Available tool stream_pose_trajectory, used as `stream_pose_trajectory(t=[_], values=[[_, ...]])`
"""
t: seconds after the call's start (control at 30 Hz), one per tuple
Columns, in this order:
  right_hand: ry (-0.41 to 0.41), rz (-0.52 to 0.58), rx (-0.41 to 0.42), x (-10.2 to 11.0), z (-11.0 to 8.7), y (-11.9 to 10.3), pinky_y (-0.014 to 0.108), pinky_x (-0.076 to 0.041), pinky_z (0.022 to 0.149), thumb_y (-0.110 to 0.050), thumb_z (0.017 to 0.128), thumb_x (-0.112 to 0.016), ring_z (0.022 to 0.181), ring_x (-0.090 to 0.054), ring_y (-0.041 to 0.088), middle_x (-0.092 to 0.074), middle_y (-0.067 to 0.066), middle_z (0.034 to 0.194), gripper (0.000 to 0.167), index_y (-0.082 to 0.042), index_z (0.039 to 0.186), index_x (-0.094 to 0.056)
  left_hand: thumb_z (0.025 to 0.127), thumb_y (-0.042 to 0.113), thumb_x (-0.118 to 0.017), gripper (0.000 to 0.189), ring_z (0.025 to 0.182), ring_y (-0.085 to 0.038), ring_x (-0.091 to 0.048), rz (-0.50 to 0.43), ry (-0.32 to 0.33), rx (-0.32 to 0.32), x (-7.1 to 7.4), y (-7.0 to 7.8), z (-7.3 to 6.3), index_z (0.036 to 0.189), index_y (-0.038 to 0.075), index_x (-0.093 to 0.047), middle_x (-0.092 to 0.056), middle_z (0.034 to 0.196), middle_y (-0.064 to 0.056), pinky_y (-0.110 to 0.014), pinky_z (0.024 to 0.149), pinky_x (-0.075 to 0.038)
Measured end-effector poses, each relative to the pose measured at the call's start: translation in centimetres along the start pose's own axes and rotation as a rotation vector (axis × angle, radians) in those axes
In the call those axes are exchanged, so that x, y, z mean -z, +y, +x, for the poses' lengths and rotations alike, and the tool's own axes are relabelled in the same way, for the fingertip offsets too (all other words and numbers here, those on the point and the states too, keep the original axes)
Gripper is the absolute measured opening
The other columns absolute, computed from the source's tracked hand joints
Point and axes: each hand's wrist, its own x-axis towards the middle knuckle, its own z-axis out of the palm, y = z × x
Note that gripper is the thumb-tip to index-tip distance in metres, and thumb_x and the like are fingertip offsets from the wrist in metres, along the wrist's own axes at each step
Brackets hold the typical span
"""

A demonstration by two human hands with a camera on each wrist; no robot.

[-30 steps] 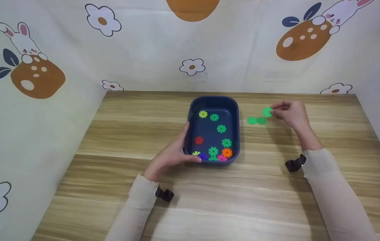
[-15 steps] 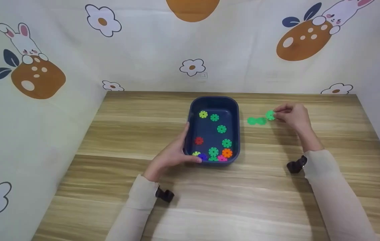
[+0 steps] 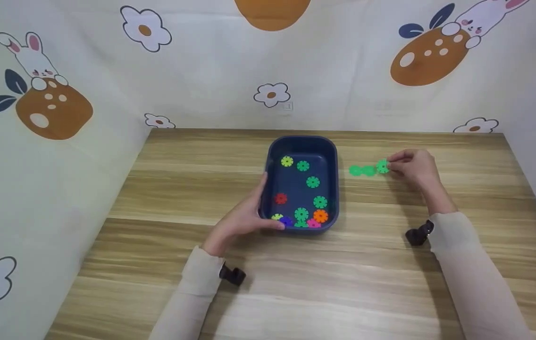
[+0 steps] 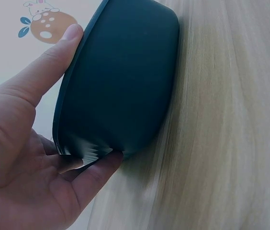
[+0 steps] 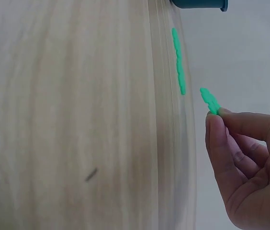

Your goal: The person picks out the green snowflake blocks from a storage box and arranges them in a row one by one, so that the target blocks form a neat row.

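My left hand (image 3: pixel 244 215) holds the near left corner of a dark blue plastic bin (image 3: pixel 296 184), its thumb on the rim and its fingers along the side wall, as the left wrist view shows. Between thumb and fingertips my right hand (image 3: pixel 416 167) pinches a green notched disc (image 3: pixel 382 166), a snowflake-type building piece. In the right wrist view this pinched disc (image 5: pixel 209 100) is tilted and held off the table. Just left of it, two green discs (image 3: pixel 361 170) lie flat side by side on the table, right of the bin.
Inside the bin are several more notched discs, among them a yellow one (image 3: pixel 287 161), a red one (image 3: pixel 280 198) and an orange one (image 3: pixel 320 216). The wooden table (image 3: pixel 178 189) ends at a printed cloth backdrop (image 3: pixel 211 71) behind and at the sides.
My right hand has moved slightly right and toward me with the pinched disc, which now sits lower, in line with the two discs on the table. The left hand and bin have stayed put.
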Motion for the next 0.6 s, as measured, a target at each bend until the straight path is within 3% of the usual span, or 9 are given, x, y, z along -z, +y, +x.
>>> stream_pose_trajectory(t=[0.4,0.6], values=[[-0.069,0.099,-0.05,-0.21,0.28,0.62,0.017,-0.059,0.069,-0.005,0.091,-0.069,0.067,-0.065,-0.005,-0.069,-0.013,0.076,0.029,0.012,0.114,-0.065,0.071,0.027,-0.091,0.132,0.153,-0.029,-0.019,0.018,-0.003,-0.026,0.12,0.07,0.02,0.161,0.021,0.005,-0.003,0.17,-0.007,-0.048,0.126,-0.019],[-0.066,0.03,-0.047,-0.29,0.44,0.91,0.016,-0.058,0.067,-0.006,0.091,-0.068,0.068,-0.062,-0.006,-0.07,-0.01,0.079,0.026,0.009,0.112,-0.067,0.071,0.027,-0.091,0.132,0.154,-0.028,-0.018,0.021,-0.008,-0.018,0.14,0.07,0.03,0.161,0.023,0.006,-0.003,0.17,-0.006,-0.048,0.126,-0.019]])
